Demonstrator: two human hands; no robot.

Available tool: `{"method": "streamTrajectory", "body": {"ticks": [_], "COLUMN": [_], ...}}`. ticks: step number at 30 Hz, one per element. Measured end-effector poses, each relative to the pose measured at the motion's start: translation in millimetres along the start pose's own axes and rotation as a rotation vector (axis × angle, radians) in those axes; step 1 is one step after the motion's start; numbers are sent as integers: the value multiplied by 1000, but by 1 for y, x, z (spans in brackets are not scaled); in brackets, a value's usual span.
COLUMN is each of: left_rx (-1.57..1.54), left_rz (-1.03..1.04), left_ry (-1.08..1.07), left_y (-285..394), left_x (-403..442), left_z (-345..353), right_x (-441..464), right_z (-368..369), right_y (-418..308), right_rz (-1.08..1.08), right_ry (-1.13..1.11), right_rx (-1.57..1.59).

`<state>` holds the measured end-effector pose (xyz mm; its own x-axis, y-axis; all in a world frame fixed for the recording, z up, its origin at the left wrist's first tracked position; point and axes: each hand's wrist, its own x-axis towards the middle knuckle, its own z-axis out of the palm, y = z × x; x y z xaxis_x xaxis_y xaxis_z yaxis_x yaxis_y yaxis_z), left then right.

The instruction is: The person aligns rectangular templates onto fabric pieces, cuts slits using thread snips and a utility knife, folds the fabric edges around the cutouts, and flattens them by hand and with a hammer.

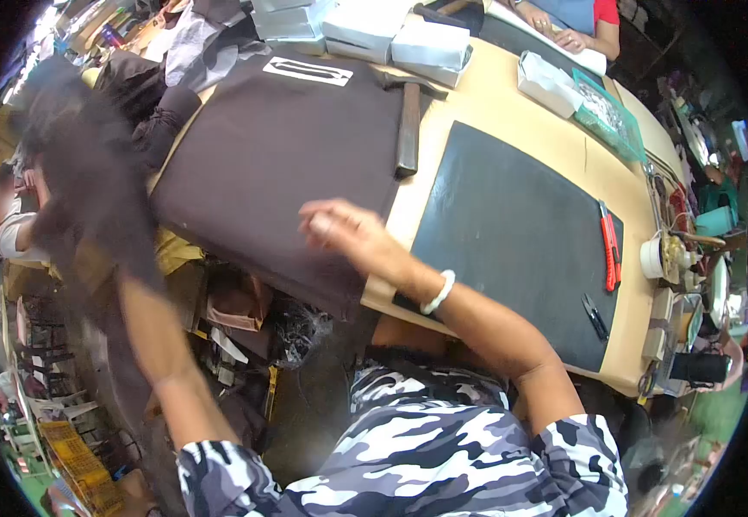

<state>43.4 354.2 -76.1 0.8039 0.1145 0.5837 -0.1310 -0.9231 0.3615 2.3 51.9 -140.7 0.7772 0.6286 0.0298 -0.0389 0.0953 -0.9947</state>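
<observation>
My left hand is hidden in a motion-blurred dark brown cloth, which it holds up at the left, off the table's edge. My bare left forearm comes out below the cloth. My right hand, with a white bracelet on the wrist, hovers over a stack of dark brown fabric. Its fingers are loosely bent and apart, with nothing visible in them. On the fabric lies a white piece with long slots. A hammer rests along the fabric's right edge.
Right of the fabric lies a black cutting mat with a red utility knife and small black snips. White boxes and a green tray stand farther back. Another person's hands are at the far side; someone else sits at left.
</observation>
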Motion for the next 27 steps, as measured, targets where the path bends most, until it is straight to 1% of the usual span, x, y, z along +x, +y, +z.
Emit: {"method": "streamTrajectory", "body": {"ticks": [1,3,4,6,7,8,9,11,12,13,15,16,17,18,20,21,22,23,24,25,27], "left_rx": [-12,-2,18,88,118,140,162,159,107,56,70,148,161,290,428,414,445,475,437,398,328], "left_rz": [46,123,148,163,138,69,-3,-2,-18,-35,-114,-112,-119,-127,-265,-368,-448,-500,-479,-458,-439], "left_ry": [-41,-114,-138,-180,-216,-330,-446,-444,-438,-434,-478,-452,-395,-297,-286,-287,-246,-282,-321,-361,-199], "left_y": [15,41,53,76,89,101,106,106,105,104,106,103,87,67,26,1,-25,-48,-61,-60,-51], "left_x": [0,-7,-12,-27,-35,-41,-45,-50,-50,-51,-45,-39,-31,-25,-5,3,3,0,-7,-13,-23], "left_z": [33,97,120,152,159,159,157,154,150,144,123,110,102,98,81,78,83,91,99,101,100], "right_x": [9,26,31,39,43,47,52,62,60,62,69,69,69,69,67,64,58,58,57,56,58], "right_z": [-14,-48,-60,-73,-77,-80,-80,-75,-68,-61,-58,-58,-59,-59,-60,-60,-60,-61,-62,-64,-68], "right_y": [-6,-3,-5,-5,-4,-1,5,18,9,8,15,19,23,25,24,23,15,14,13,12,14], "right_rz": [127,147,144,160,177,197,192,176,112,61,-65,-106,-148,-191,-256,-287,-292,-284,-276,-267,-248], "right_ry": [104,162,205,290,332,373,399,454,480,504,512,520,529,539,571,587,606,626,647,668,754], "right_rx": [113,324,370,429,439,452,301,2,-221,-361,-492,-528,-565,-602,-546,-518,-474,-445,-418,-391,-299]}}
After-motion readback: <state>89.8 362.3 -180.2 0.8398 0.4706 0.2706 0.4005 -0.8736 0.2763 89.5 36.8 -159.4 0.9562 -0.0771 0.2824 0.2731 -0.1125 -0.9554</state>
